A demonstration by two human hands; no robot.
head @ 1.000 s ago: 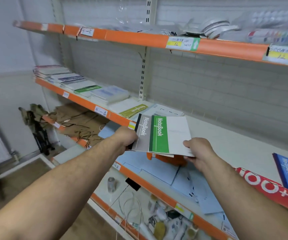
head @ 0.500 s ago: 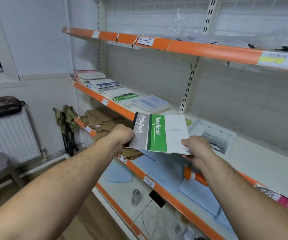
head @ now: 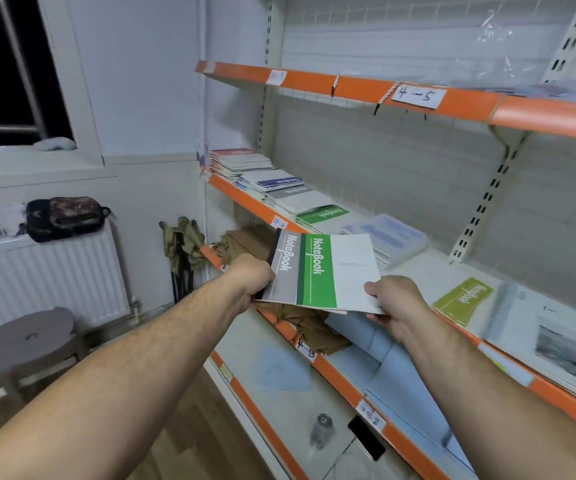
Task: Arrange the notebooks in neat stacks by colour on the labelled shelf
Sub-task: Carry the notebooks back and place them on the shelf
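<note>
Shelf unit, orange-edged boards; middle shelf (head: 245,199) carries the notebooks. Top shelf (head: 314,83) above it, its contents too blurred to tell.

White radiator (head: 44,282) on the wall to the left, a dark bag (head: 65,216) on top of it, a round stool (head: 28,337) in front.

Along the middle shelf from its left end, stacks side by side: red-topped stack (head: 238,159), blue stack (head: 276,181), grey stack (head: 300,199), green stack (head: 324,214), then a clear-wrapped pack (head: 387,233). Further right, near the front edge, one olive notebook (head: 463,299) lies flat.

Shelf below holds a brown paper pile (head: 300,323) and pale blue sheets (head: 359,362).

Held in the air just in front of the middle shelf's front edge, between both hands: a green notebook (head: 335,271) on top of a grey notebook (head: 285,268), fanned so both "NoteBook" bands show.

Left hand (head: 252,278) is curled round the spine edge of the pair; its fingertips are hidden underneath. Right hand (head: 394,306) pinches the near right corner, thumb on the white cover, fingers beneath.

Label "4-5" (head: 418,97) is on the top shelf's edge, label "4-4" (head: 278,222) on the middle shelf's edge beside the held pair.

Bottom shelf: small jar (head: 321,431), black phone (head: 366,438) beside it.
</note>
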